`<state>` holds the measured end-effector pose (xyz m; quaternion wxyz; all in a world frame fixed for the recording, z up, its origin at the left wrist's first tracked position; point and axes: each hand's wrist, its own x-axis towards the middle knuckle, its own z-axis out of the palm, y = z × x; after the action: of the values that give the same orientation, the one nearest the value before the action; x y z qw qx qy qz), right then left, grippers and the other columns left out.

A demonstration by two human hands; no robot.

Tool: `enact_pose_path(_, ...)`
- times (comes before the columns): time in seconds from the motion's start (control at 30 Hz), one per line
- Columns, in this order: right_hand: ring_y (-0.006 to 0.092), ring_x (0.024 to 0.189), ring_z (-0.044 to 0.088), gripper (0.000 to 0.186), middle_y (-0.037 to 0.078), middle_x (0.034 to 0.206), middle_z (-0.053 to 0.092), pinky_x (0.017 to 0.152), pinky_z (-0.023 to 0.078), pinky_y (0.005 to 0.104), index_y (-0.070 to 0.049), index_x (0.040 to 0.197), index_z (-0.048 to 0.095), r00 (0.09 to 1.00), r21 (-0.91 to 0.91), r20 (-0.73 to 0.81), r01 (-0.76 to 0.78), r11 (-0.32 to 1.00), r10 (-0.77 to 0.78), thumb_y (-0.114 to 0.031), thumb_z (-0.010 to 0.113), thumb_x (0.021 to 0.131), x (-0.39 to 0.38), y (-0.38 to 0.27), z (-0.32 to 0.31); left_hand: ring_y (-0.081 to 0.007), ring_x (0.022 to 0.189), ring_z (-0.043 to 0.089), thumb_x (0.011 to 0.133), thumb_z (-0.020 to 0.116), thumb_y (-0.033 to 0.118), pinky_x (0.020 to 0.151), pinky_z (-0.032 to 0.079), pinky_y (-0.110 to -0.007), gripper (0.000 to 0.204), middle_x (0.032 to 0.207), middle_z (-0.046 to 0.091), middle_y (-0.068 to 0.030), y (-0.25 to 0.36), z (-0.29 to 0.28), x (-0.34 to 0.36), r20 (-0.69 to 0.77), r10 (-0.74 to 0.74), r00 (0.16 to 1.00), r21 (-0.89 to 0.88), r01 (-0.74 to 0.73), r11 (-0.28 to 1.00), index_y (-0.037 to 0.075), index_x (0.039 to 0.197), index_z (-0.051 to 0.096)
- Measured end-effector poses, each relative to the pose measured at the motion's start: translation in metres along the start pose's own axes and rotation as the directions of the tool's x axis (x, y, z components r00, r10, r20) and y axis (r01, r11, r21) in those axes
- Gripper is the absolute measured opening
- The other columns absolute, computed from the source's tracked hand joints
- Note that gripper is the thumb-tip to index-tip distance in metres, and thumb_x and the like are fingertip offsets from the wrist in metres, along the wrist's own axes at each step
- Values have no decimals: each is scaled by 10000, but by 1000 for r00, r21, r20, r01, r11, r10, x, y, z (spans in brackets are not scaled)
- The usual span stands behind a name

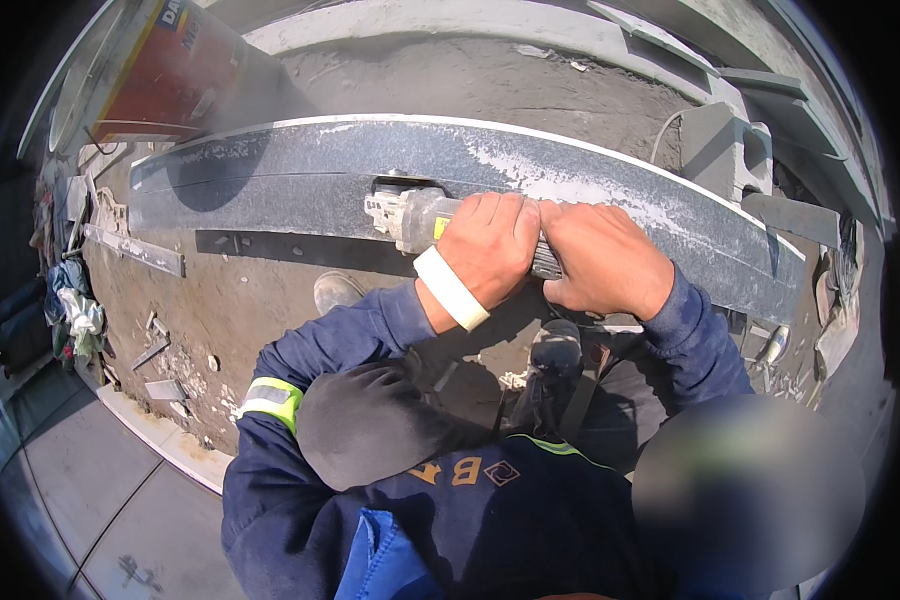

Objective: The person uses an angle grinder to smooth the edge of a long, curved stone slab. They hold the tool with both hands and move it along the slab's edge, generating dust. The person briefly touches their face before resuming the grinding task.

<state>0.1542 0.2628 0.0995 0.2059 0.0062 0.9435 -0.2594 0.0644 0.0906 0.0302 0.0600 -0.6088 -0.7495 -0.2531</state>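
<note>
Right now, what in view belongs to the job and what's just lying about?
Apparently in the job:
grinder, gripped by left hand and right hand
long grey slab beneath it

Apparently lying about:
bucket
concrete block
cloths

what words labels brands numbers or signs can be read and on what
Wording withheld, places only:
Red, blue and yellow cylindrical bucket: white lettering, partly visible.
Navy-blue fabric sweatshirt: orange letters, outlined emblem.
Grey, dusty handheld power tool: yellow label, too small to read.
Smooth grey floor slab: dark scrawl, unreadable.
</note>
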Motion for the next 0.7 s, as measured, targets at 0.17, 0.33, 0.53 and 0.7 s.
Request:
enact_pose_path(0.17, 469, 901, 725, 424, 262, 897, 730, 784, 585, 518, 54, 1054, 642, 1000, 25, -5, 20, 999, -20, -119, 797, 700, 9, 3, 4, -310, 886, 656, 798, 669, 111, 817, 534, -414, 289, 931, 625, -150, -8, 4, -3, 33, -5, 999, 36, 4, 999, -32, 1047, 637)
enact_pose_path(0.33, 487, 907, 709, 483, 268, 874, 713, 788, 572, 534, 64, 1069, 619, 997, 45, 36, 61, 997, -63, -151, 815, 683, 29, 10, 15, -311, 877, 656, 784, 677, 116, 808, 533, -413, 313, 926, 622, -151, -17, 6, -10, 44, -42, 998, 53, 39, 998, -36, 1056, 640)
enact_pose_path(0.53, 456, 928, 735, 467, 256, 909, 742, 817, 592, 504, 46, 1107, 643, 1000, 21, -6, 25, 999, -25, -116, 803, 700, 3, 7, 2, -306, 884, 654, 816, 665, 109, 814, 535, -411, 272, 925, 624, -148, -2, 1, 3, 23, -7, 1000, -4, 7, 1000, -36, 1046, 646)
enact_pose_path(0.7, 466, 867, 731, 413, 263, 852, 725, 767, 594, 503, 57, 1041, 647, 1000, 9, -2, 23, 1000, -23, -119, 800, 700, -4, 8, 1, -297, 882, 652, 836, 648, 101, 809, 534, -408, 247, 924, 622, -146, 5, 3, 3, 8, -12, 1000, -8, 12, 1000, -39, 1040, 651)
